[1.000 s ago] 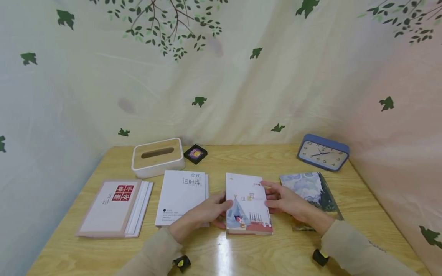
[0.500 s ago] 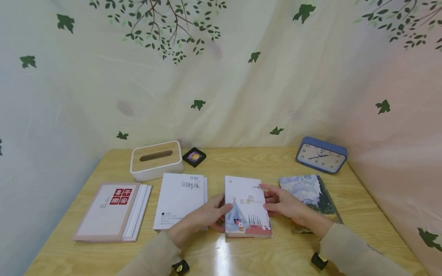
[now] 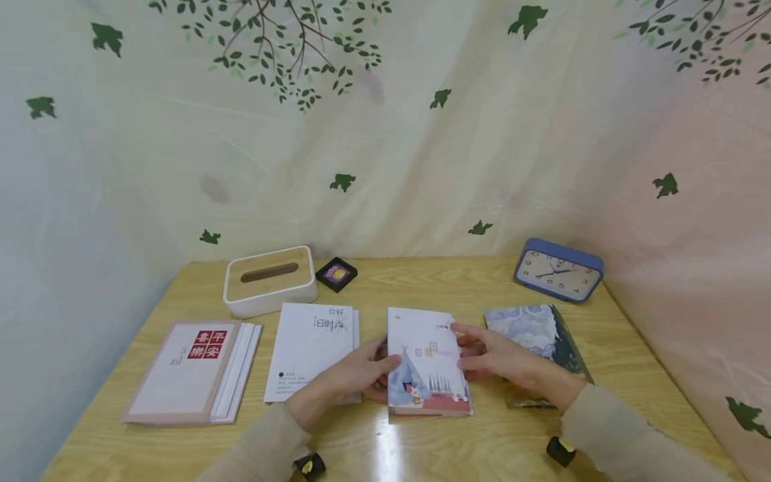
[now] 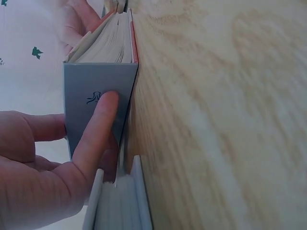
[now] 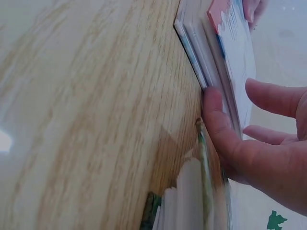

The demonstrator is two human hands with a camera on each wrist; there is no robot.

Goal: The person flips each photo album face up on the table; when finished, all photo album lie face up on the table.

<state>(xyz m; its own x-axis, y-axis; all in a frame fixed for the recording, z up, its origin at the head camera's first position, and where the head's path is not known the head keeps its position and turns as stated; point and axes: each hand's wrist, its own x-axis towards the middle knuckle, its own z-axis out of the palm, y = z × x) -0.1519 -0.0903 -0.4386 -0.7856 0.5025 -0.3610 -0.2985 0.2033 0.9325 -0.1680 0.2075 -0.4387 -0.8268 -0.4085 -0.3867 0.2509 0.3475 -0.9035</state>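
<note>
A thick book (image 3: pixel 430 385) with a tent on its white cover lies at the middle of the table. My left hand (image 3: pixel 352 375) holds its left side; in the left wrist view the thumb (image 4: pixel 106 103) presses on the grey spine (image 4: pixel 79 79). The right side is held by my right hand (image 3: pixel 508 358), with one digit against the page edges and another over the cover in the right wrist view. Partly behind the left hand lies a white book (image 3: pixel 310 348). Beneath the right forearm shows a book with a painted landscape cover (image 3: pixel 524 328).
A pink-edged book (image 3: pixel 175 375) with red squares lies at the far left. Behind stand a white tissue box (image 3: pixel 271 298) with a wooden top, a small black square frame (image 3: pixel 337 276) and a blue clock (image 3: pixel 560 271). A printed curtain (image 3: pixel 385 154) encloses the table (image 3: pixel 446 448).
The head view has shifted slightly, so everything sits a little lower and further left. Both hands keep their places on the tent book.
</note>
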